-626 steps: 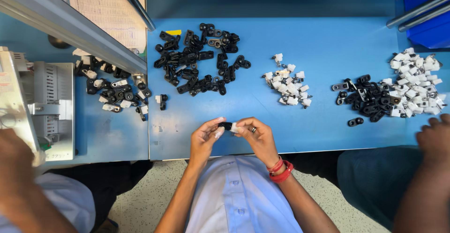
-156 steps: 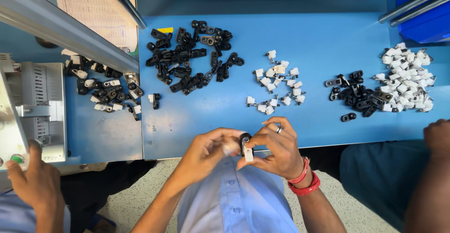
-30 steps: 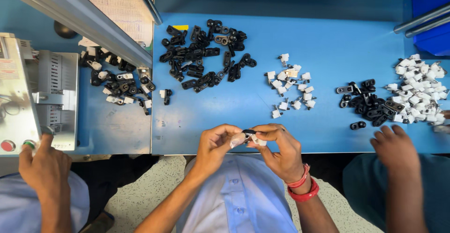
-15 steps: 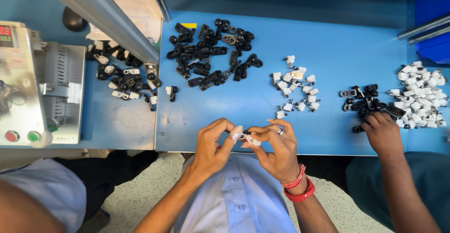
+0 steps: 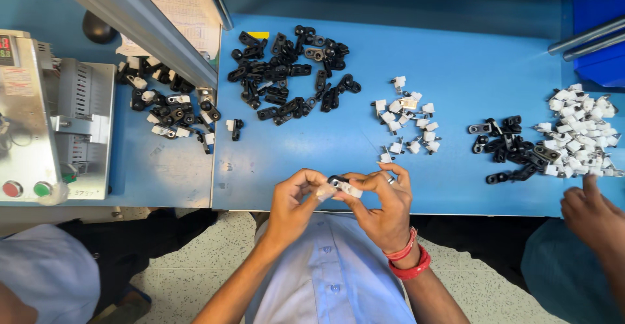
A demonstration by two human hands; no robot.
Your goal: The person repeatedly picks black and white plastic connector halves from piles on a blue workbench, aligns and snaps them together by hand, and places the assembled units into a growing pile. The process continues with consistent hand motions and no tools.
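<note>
My left hand (image 5: 293,201) and my right hand (image 5: 384,200) meet at the near edge of the blue table (image 5: 456,57), over my lap. Together the fingertips pinch a small part (image 5: 342,186), black at one end and white at the other. My right wrist carries red bands and one finger a ring. The pile of black parts (image 5: 290,76) lies beyond my left hand. A small group of white parts (image 5: 407,119) lies just beyond my right hand.
A grey machine (image 5: 45,115) with a red and a green button stands at the left, with mixed black and white parts (image 5: 166,102) beside it. At the right, another person's hand (image 5: 592,210) rests near more black parts (image 5: 511,148) and white parts (image 5: 579,135). A blue bin (image 5: 602,50) sits far right.
The person's hand at the right has drawn back from the black parts toward the table edge. My hands stay together on the small part, turned slightly.
</note>
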